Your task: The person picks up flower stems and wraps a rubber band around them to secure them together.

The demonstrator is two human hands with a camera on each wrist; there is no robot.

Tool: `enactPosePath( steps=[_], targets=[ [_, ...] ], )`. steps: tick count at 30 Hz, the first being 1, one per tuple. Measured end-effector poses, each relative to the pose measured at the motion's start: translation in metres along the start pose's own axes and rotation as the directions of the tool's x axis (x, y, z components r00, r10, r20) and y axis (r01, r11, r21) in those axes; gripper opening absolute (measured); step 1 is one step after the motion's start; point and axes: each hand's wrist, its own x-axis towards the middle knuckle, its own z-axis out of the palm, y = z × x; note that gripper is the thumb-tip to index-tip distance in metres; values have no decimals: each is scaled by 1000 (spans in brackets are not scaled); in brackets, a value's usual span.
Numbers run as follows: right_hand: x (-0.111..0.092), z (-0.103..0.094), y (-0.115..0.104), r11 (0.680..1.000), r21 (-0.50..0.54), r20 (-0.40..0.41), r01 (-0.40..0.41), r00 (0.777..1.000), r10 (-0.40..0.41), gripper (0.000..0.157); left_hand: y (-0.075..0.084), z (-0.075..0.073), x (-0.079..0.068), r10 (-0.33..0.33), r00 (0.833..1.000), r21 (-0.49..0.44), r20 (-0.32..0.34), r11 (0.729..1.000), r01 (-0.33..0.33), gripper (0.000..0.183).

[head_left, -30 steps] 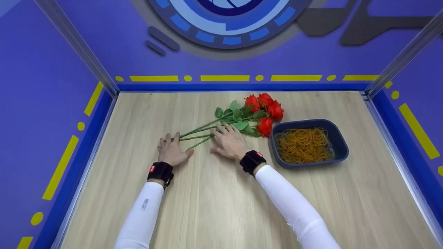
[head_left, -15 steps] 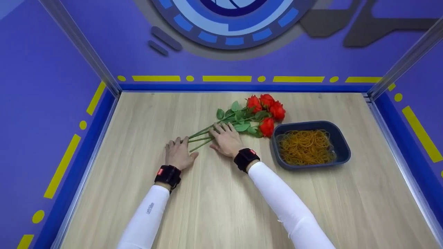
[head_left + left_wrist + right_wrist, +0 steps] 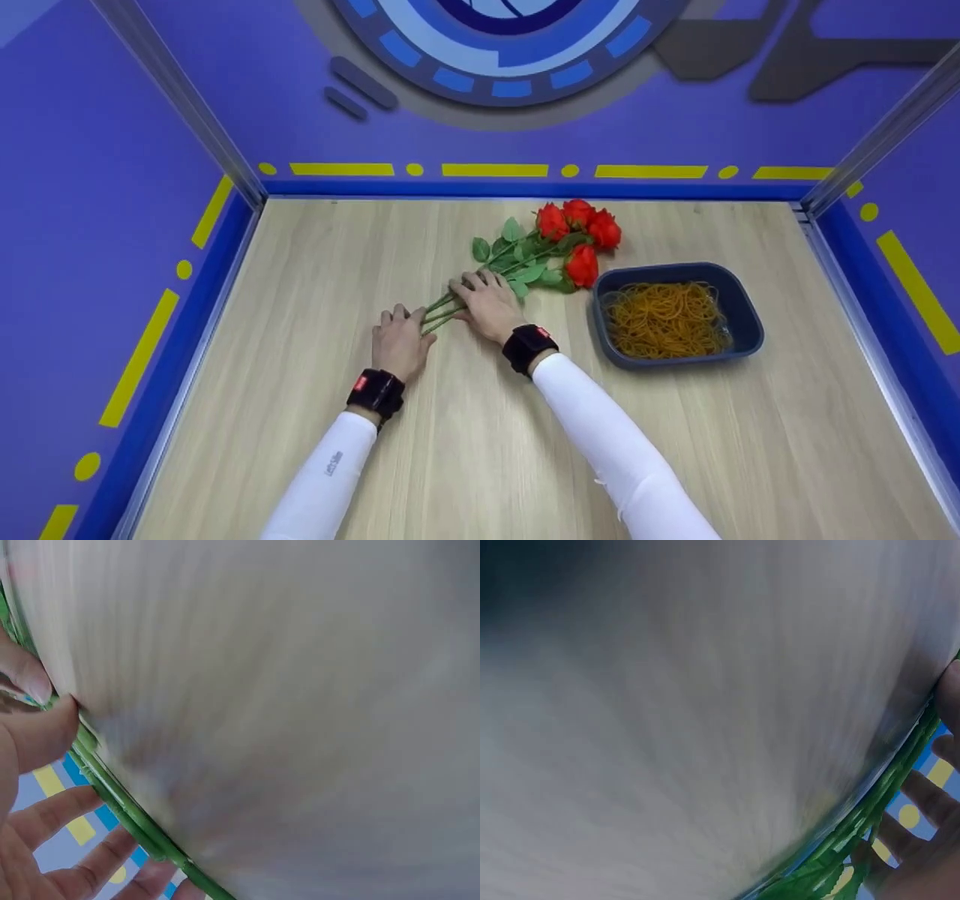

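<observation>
Fingers [image 3: 474, 280] hold rose stems [image 3: 131, 823]; wood-grain tabletop [image 3: 480, 435], blue-purple walls [image 3: 82, 187].

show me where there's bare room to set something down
Bare table: the near stretch between the white sleeves; the far left area between the left hand and the back wall; the strip right of the dark container. Crowded: mid-table, where the left hand and right hand touch the stems, and by the container's far left corner, where the red roses lie.
</observation>
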Motion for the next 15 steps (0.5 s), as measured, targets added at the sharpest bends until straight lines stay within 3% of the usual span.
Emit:
enactPosePath(
  steps=[7,15],
  targets=[
    [-1,-1,-3,999,-32,-51,-7,999,5,38,9,1,-3,23,1000,-76,8,997,-22,31],
    [-3,-3,-5,1000,-12,18,9,1000,-9,34,12,2,-5,1,996,-162,92,987,14,15]
  ],
)
